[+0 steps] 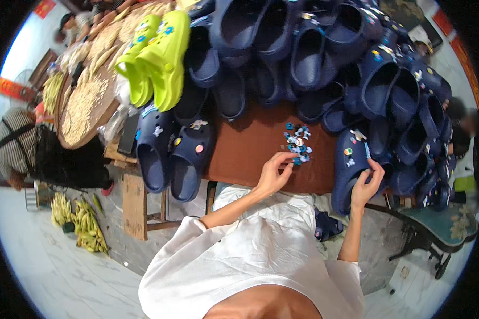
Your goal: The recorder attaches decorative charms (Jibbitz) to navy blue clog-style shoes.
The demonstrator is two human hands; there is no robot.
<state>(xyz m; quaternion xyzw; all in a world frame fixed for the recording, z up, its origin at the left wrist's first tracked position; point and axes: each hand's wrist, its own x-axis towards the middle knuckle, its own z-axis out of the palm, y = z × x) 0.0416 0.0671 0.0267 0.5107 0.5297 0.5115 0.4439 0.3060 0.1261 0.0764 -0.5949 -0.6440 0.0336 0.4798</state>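
Observation:
A small pile of charms [299,142], blue, white and black, lies on the brown tabletop [245,146]. At the near edge of this pile is my left hand [274,174], its thumb and forefinger apart and their tips by the charms. To the right stands a navy clog [346,165] with a few charms on its upper, toe pointing away from me. My right hand [366,187] grips the clog's right side, with fingers and thumb at its rim. Part of the clog's edge is hidden behind that hand.
Many navy clogs [308,56] are heaped along the table's far and right sides. A lime-green pair [165,58] rests above a decorated navy pair [185,165] at left. Beyond are a round tray of pale kernels [85,114], a wooden stool [134,204] and people.

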